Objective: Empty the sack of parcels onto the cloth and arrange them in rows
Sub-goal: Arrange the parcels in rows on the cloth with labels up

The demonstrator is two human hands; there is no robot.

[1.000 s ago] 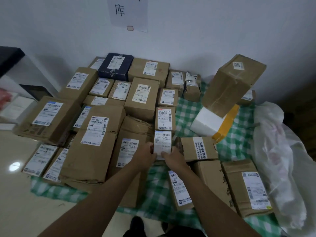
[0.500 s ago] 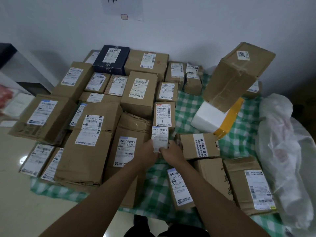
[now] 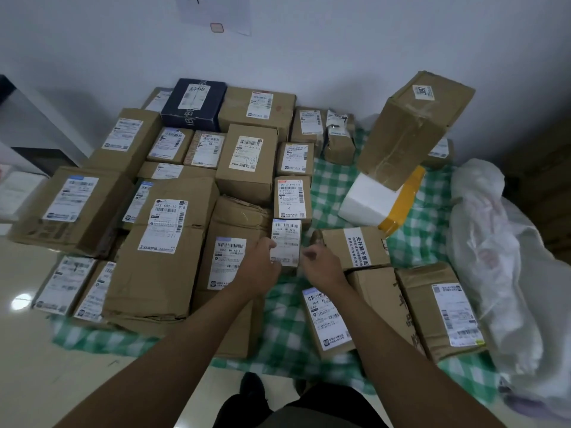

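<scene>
A small brown parcel with a white label point(image 3: 286, 242) lies on the green checked cloth point(image 3: 333, 186), just in front of a parcel marked "1" point(image 3: 291, 197) at the near end of a column. My left hand point(image 3: 258, 268) grips its left edge. My right hand point(image 3: 324, 267) is a finger's width off its right side, fingers loosely curled, holding nothing. Several labelled cardboard parcels stand in rows over the left half of the cloth. The white plastic sack point(image 3: 494, 257) lies crumpled on the right.
A tall brown box point(image 3: 411, 128) leans on a white foam box with yellow tape point(image 3: 367, 202) at the back right. Loose parcels point(image 3: 355, 245) point(image 3: 445, 307) lie near my right arm. A white wall closes the back; glossy floor is on the left.
Both hands pushed the small parcel away from me, up against the parcel marked "1". My right hand has come off its right edge.
</scene>
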